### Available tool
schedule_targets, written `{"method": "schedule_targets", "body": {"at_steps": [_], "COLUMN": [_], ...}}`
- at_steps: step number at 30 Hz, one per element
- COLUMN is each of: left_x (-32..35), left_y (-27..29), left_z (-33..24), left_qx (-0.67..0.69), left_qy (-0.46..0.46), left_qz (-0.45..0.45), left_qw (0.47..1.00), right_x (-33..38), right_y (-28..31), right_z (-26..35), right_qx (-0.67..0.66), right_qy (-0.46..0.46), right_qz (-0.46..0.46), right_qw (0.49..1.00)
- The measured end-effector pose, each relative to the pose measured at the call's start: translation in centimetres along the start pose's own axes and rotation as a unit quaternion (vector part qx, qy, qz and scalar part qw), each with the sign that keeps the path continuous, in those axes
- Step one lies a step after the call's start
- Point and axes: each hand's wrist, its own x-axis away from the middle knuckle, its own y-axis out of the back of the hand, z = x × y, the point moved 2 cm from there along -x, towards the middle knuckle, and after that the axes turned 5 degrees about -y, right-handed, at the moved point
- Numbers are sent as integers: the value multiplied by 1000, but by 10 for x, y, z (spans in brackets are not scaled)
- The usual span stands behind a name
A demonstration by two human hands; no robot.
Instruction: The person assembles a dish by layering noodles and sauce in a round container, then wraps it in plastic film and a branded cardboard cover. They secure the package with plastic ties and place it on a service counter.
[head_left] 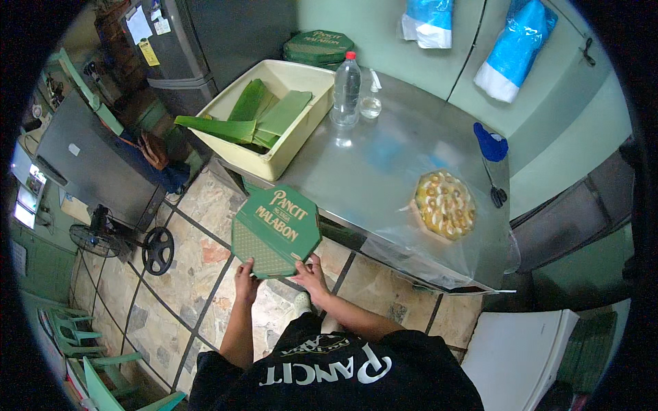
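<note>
A green octagonal cardboard food box (pixel 277 229) with gold lettering is held out over the floor, just in front of the steel table. My left hand (pixel 245 279) grips its near left edge, and my right hand (pixel 312 276) grips its near right edge, thumbs on top. The fingers beneath the box are hidden. On the table's right side lies an octagonal tray of noodles topped with egg slices (pixel 445 205), resting on clear plastic sheeting. A cream plastic tub (pixel 277 168) holding green banana leaves (pixel 274 116) stands on the table's left end.
On the steel table (pixel 384 164) stand a clear red-capped bottle (pixel 347 89) and a small spray bottle (pixel 371 103). Stacked green boxes (pixel 317 46) sit at the back. Scissors (pixel 497 195) lie by a blue cloth (pixel 490 142). A fan (pixel 99 233) stands left; a white appliance (pixel 517 356), right.
</note>
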Motion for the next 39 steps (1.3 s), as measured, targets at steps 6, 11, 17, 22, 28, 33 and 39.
{"method": "schedule_targets", "body": {"at_steps": [6, 11, 17, 22, 28, 33, 39], "left_x": [3, 7, 51, 79, 96, 102, 77], "left_y": [4, -17, -63, -138, -206, -248, -284], "left_z": [2, 22, -21, -56, -46, -48, -57], "left_qx": [-60, -6, 214, 207, 186, 175, 151], "left_qy": [-38, 31, 93, -18, -80, -121, -200], "left_qz": [-3, 56, 105, 240, 321, 360, 388], "left_qw": [997, 998, 967, 948, 925, 908, 887], "right_x": [-12, 12, 94, 121, 138, 141, 131], "right_y": [4, 11, 36, 77, 125, 154, 192], "right_z": [-6, 23, 87, 122, 140, 152, 180], "right_qx": [-30, 31, 513, 640, 669, 630, 645], "right_qy": [28, 115, 530, 635, 645, 687, 682], "right_qz": [-12, -15, 96, 91, 35, -57, -139], "right_qw": [999, 993, 668, 423, 367, 357, 314]}}
